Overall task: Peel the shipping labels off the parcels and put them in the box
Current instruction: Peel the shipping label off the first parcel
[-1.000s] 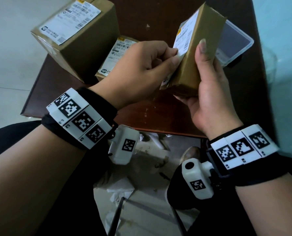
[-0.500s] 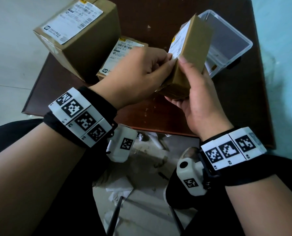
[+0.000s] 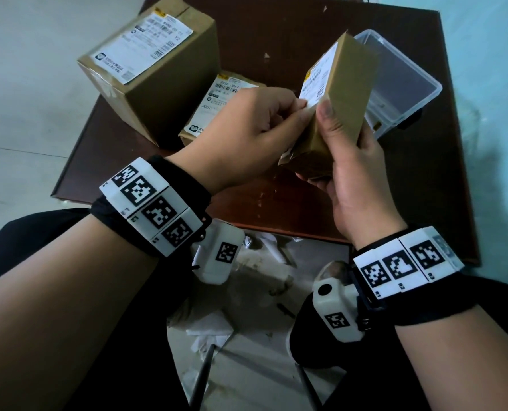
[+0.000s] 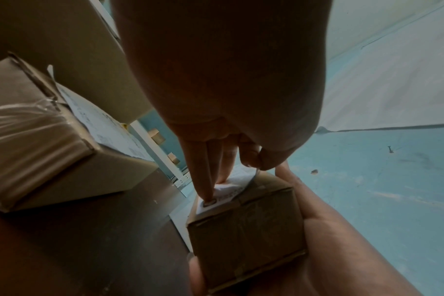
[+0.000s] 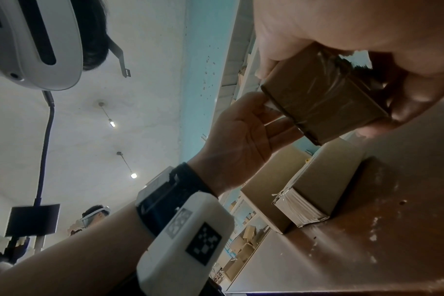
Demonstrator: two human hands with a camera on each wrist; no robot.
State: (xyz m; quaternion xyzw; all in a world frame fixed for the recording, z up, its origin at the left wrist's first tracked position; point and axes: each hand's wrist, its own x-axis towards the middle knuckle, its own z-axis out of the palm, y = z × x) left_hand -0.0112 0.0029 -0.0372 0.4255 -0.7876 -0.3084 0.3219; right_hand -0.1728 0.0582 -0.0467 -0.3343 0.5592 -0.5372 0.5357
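My right hand (image 3: 347,161) grips a small brown parcel (image 3: 350,93) and holds it upright above the table, thumb on its near edge. A white shipping label (image 3: 319,74) covers the parcel's left face. My left hand (image 3: 301,106) pinches the label's near edge between thumb and forefinger. In the left wrist view the other fingers (image 4: 205,180) press on the label (image 4: 228,192), whose edge is lifted a little off the parcel (image 4: 246,230). The right wrist view shows the taped end of the parcel (image 5: 325,104) between both hands. A clear plastic box (image 3: 409,81) stands open behind the parcel.
A large labelled parcel (image 3: 152,60) stands at the back left of the dark brown table (image 3: 442,173). A flat labelled parcel (image 3: 220,105) lies beside it, just behind my left hand. Crumpled paper (image 3: 211,330) lies on the floor below the table's near edge.
My right hand has turned the parcel more edge-on and shifted its thumb onto the near edge. The left fingers have stayed at the label's edge. The clear box has come further into view.
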